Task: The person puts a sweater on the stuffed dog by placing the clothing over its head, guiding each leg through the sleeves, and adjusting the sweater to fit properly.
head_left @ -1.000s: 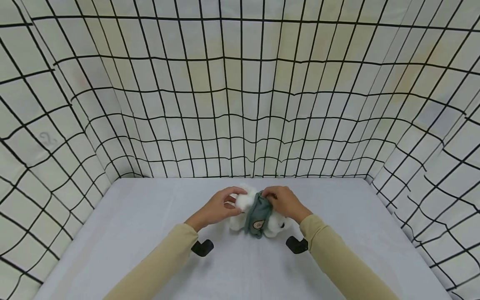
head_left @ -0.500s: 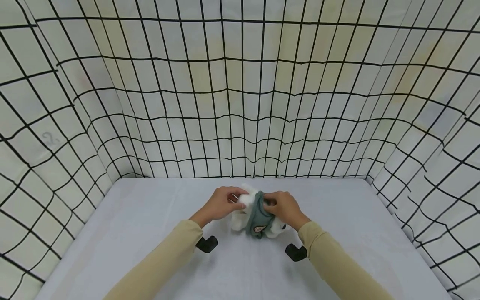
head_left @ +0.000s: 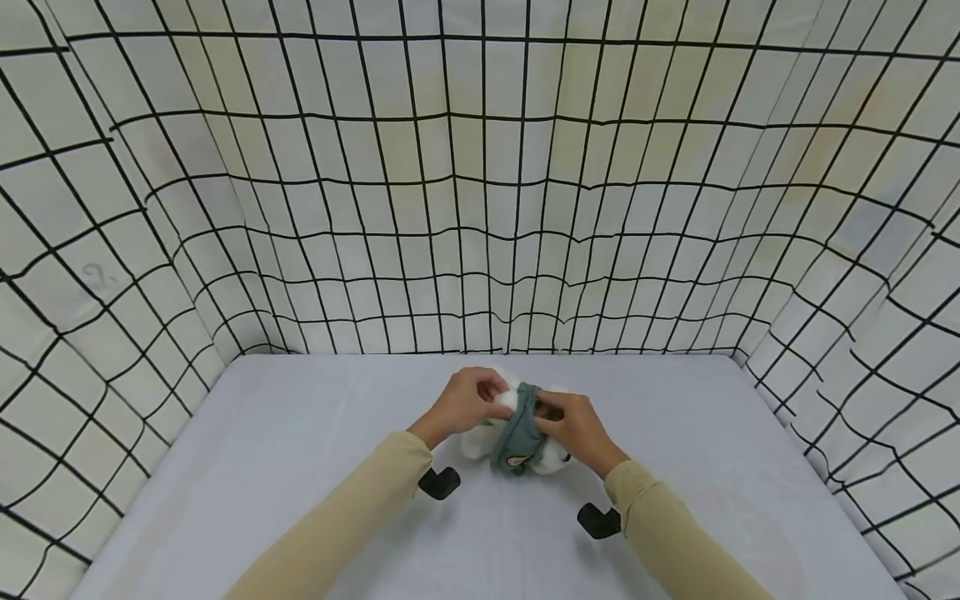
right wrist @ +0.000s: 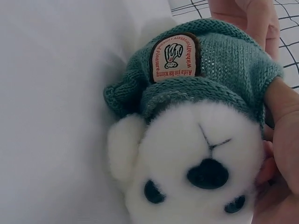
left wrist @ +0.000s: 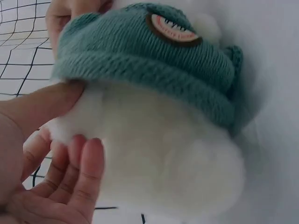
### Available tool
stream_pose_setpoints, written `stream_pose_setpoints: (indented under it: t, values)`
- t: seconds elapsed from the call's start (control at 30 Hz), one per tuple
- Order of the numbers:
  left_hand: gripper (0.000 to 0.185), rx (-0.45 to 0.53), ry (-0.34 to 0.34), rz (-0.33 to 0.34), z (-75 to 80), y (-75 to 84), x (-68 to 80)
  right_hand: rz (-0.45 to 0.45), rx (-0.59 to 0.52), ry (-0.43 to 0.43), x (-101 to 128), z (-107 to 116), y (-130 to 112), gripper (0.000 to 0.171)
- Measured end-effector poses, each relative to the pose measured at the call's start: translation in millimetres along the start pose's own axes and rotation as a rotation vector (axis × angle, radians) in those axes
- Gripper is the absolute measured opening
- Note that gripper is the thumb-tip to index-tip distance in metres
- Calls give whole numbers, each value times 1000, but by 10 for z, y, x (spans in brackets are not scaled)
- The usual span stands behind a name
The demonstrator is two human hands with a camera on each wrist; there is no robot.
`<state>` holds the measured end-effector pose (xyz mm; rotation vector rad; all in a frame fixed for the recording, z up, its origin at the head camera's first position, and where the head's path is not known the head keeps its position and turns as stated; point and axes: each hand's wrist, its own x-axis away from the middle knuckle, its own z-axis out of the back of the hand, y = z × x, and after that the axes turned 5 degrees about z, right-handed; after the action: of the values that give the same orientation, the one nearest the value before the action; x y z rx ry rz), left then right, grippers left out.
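Note:
A white plush bear [right wrist: 201, 140] in a green knitted sweater [head_left: 517, 442] lies on the white table, its head toward the right. In the right wrist view its dark nose and eyes show, with an oval patch [right wrist: 175, 57] on the sweater. My left hand [head_left: 468, 402] pinches a white limb of the bear [left wrist: 77, 114], the thumb against the sweater's hem and the fingers curled below. My right hand [head_left: 573, 425] grips the sweater's upper side near the neck, thumb and fingers curled; part of its grip is hidden behind the cloth.
A white table [head_left: 300, 500] spreads around the bear. Black grid netting [head_left: 487, 208] over pale walls encloses its back and sides. Black wrist-camera mounts [head_left: 441, 483] hang beneath both forearms.
My left hand has moved right, closer to the sweater, and holds the limb beside its hem. My right hand has shifted slightly right and down, pulling the sweater, whose patch now looks more folded.

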<state>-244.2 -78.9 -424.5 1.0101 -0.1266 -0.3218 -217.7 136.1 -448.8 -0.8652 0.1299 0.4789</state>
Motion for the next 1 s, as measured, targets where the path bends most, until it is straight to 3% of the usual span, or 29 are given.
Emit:
stream_pose_setpoints:
  t: [0.17, 0.3, 0.43, 0.53, 0.67, 0.8, 1.0]
  values:
    - [11, 31, -10, 23, -86, 47, -13, 11, -16, 9, -19, -15, -29, 39]
    - [16, 63, -48, 59, -113, 81, -6, 6, -5, 22, -32, -27, -39, 28]
    - [21, 107, -81, 119, -96, 108, 12, 18, 53, 35, -55, -53, -46, 19]
    - [26, 65, -94, 115, -99, 115, 7, 24, 121, 55, -66, -66, -73, 25]
    - [19, -21, -61, 65, -108, 95, 5, 5, 120, 61, -83, -71, -105, 31]
    - [10, -40, 1, 68, -103, 40, 24, -55, 46, 53, -85, -73, -111, 28]
    - [14, -91, 28, 67, -66, -83, 77, -103, -23, 87, -60, -68, -104, 21]
